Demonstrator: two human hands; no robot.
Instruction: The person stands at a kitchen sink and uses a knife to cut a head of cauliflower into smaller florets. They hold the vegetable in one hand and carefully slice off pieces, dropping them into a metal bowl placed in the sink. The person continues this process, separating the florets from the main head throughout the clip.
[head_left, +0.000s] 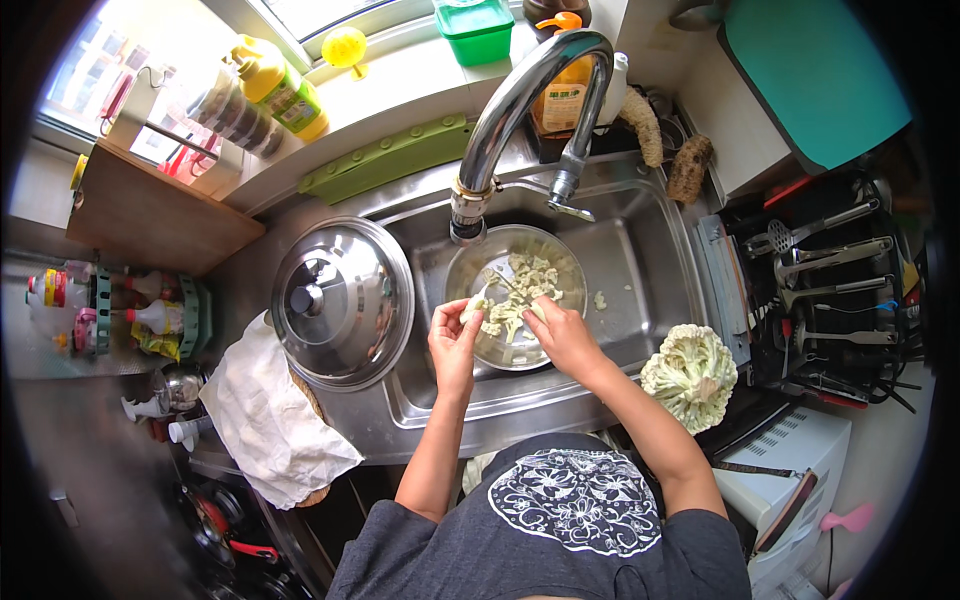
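My left hand pinches a pale cauliflower floret over the left part of a round steel basin. Opposite it, my right hand grips what looks like a small knife; its thin blade points up and left towards the floret, and the fingers mostly hide the handle. Cut cauliflower pieces lie in the basin beneath both hands. The basin sits inside a stainless steel sink. A large cauliflower head rests at the sink's right front corner, beside my right forearm.
A chrome faucet arches over the basin. Left of it lies a domed pot lid, near a white cloth. Bottles, including an orange pump bottle, stand behind the sink. Utensils hang at the right.
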